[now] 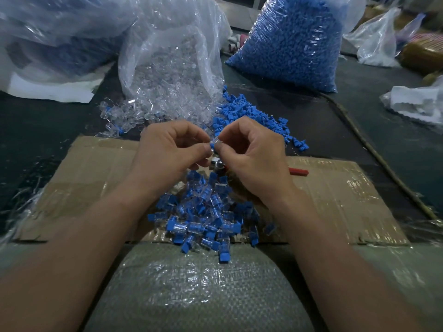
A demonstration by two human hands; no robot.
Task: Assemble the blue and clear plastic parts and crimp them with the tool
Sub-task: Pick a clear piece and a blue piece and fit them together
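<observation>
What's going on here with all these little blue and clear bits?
A person is fitting parts together by hand. The left hand and right hand both pinch one small blue-and-clear piece between their fingertips. A pile of assembled pieces lies on the cardboard below, and the red-handled tool shows under the right hand; whether it is gripped is unclear.

- Clear plastic parts (167,87): glossy, see-through, in a shiny film bag.
- Blue plastic parts (249,116): matt.
- Cardboard sheet (335,200): brown, taped glossy.
- Tool (217,164): shiny metal head, red handle.
</observation>
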